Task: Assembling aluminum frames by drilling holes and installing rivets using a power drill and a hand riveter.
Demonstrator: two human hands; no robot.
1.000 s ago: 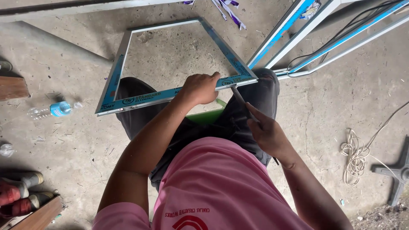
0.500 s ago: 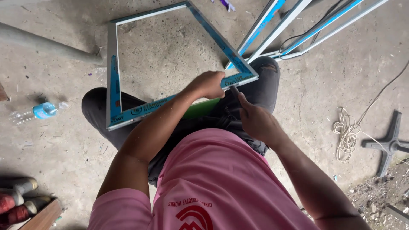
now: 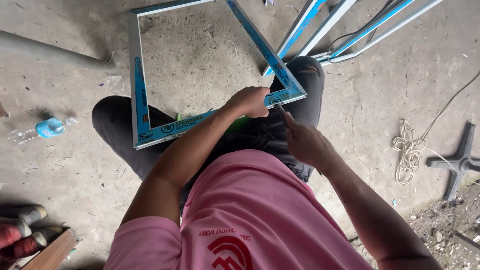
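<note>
A square aluminium frame (image 3: 136, 85) with blue protective film rests across my knees above the concrete floor. My left hand (image 3: 250, 101) grips its near rail close to the right corner. My right hand (image 3: 305, 142) is closed around a thin metal tool (image 3: 280, 110), whose tip touches the frame beside my left hand. Something green (image 3: 240, 124) lies on my lap under the frame, mostly hidden.
Long blue-filmed aluminium bars (image 3: 320, 30) lie at the top right. A plastic bottle (image 3: 47, 128) sits on the left, a grey pipe (image 3: 50, 52) beyond it. A coiled cord (image 3: 410, 150) and a black cross-shaped stand (image 3: 457, 162) are on the right. Shoes (image 3: 20, 232) at bottom left.
The view has shifted so the frame and my hands sit more to the right and higher. My left hand stays on the rail; my right hand keeps the tool at the corner.
</note>
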